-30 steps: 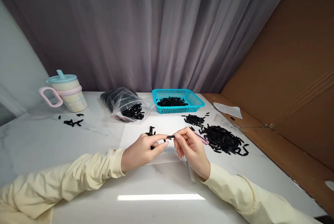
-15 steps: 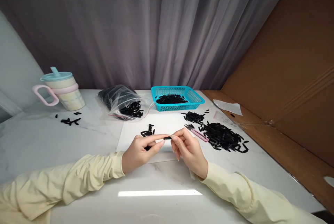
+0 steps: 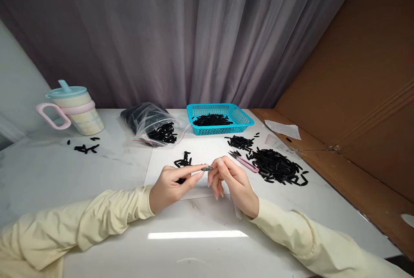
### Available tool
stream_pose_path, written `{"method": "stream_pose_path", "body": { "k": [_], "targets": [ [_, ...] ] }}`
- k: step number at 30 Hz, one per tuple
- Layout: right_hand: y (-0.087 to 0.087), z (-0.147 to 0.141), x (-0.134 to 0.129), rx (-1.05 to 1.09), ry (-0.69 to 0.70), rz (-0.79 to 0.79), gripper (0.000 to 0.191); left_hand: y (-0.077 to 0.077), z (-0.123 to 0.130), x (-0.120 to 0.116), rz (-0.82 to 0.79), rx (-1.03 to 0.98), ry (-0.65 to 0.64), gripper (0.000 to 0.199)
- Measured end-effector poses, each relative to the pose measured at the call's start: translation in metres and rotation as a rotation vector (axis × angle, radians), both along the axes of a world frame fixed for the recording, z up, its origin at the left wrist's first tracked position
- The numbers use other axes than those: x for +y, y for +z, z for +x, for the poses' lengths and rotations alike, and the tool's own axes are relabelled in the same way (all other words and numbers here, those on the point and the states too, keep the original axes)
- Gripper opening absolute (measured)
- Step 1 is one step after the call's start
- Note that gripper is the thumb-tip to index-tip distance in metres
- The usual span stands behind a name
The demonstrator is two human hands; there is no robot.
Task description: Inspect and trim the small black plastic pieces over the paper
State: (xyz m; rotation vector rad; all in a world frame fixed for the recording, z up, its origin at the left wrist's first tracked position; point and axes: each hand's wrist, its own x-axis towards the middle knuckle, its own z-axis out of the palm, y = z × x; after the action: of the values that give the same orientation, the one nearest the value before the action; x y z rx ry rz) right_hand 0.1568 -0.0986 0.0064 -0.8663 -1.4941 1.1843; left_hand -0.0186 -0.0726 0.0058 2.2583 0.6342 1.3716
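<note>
My left hand (image 3: 174, 184) pinches a small, narrow black piece (image 3: 207, 169) between thumb and index finger, above the white sheet (image 3: 202, 146). The piece looks greyer on the side that faces me. Just to its right, my right hand (image 3: 232, 179) is closed, thumb against the curled index finger. Whether anything is between those fingers, I cannot make out. Behind my left hand, several similar black pieces (image 3: 183, 161) lie on the sheet, partly hidden by the fingers. Pink-handled thread snips (image 3: 247, 163) rest right of my right hand, beside a large heap of black pieces (image 3: 277, 166).
A blue basket (image 3: 223, 130) with black pieces stands at the back. Left of it lies an open clear bag (image 3: 147, 122) of such pieces. A tumbler (image 3: 82, 114) and a few loose pieces (image 3: 86, 149) are at the left. A smaller heap (image 3: 239, 142) lies before the basket.
The black piece has turned in my left fingers and shows a greyer side. My right thumb has drawn back from the end of the piece.
</note>
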Motion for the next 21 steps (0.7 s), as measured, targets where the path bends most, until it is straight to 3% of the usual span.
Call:
{"method": "stream_pose_path", "body": {
  "k": [5, 15, 21],
  "targets": [
    [0.004, 0.0, 0.001, 0.04, 0.093, -0.086, 0.031, -0.002, -0.001, 0.003, 0.044, 0.006, 0.014, 0.023],
    [0.0, 0.001, 0.004, 0.025, 0.129, -0.11, 0.029, -0.018, -0.002, 0.01, -0.013, 0.067, 0.014, 0.026],
    [-0.001, 0.0, 0.006, 0.039, 0.147, -0.12, 0.028, -0.018, -0.001, 0.011, -0.024, 0.081, 0.007, 0.026]
  ]
}}
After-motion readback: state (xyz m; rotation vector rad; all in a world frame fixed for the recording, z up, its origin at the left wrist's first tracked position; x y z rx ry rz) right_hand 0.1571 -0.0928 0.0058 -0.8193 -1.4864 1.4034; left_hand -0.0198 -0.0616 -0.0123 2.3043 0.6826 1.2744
